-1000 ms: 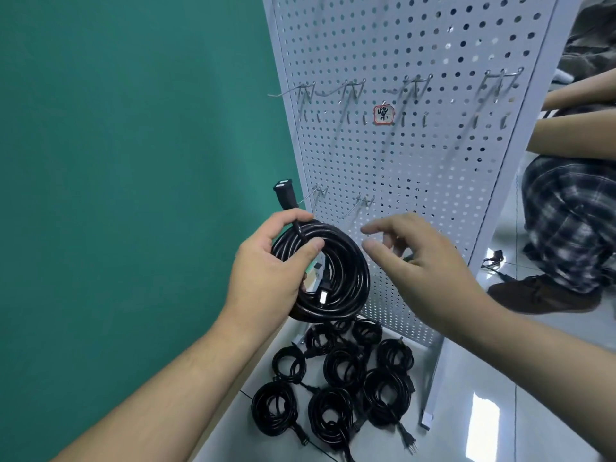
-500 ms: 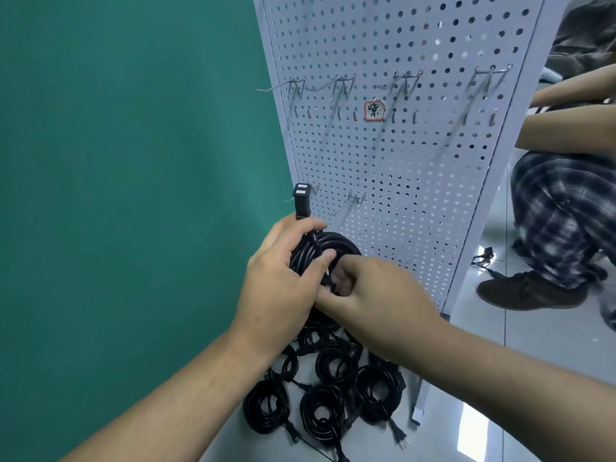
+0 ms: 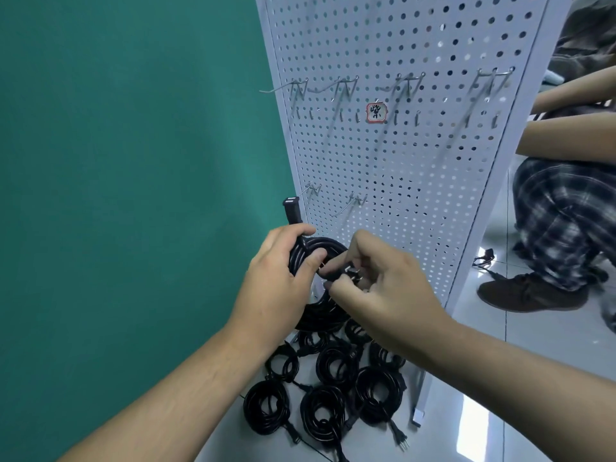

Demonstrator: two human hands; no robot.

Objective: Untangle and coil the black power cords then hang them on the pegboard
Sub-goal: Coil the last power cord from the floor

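A coiled black power cord [image 3: 320, 315] is held in front of the white pegboard [image 3: 416, 181]. My left hand [image 3: 276, 281] grips the coil's upper left side, and the cord's socket end [image 3: 291, 210] sticks up above that hand. My right hand [image 3: 376, 288] pinches the cord's pronged plug [image 3: 350, 273] at the middle of the coil. Bare metal hooks [image 3: 346, 88] run in a row across the board, with two more hooks [image 3: 355, 201] lower down, just above my hands.
Several coiled black cords [image 3: 333, 388] lie on the tiled floor at the pegboard's foot. A green wall [image 3: 133, 195] stands to the left. A crouching person in plaid trousers [image 3: 563, 215] is to the right of the board, with a loose plug [image 3: 485, 261] on the floor nearby.
My right hand came in from beside the coil and took hold of the plug at its centre. The coil dropped slightly, with the left hand's grip the same.
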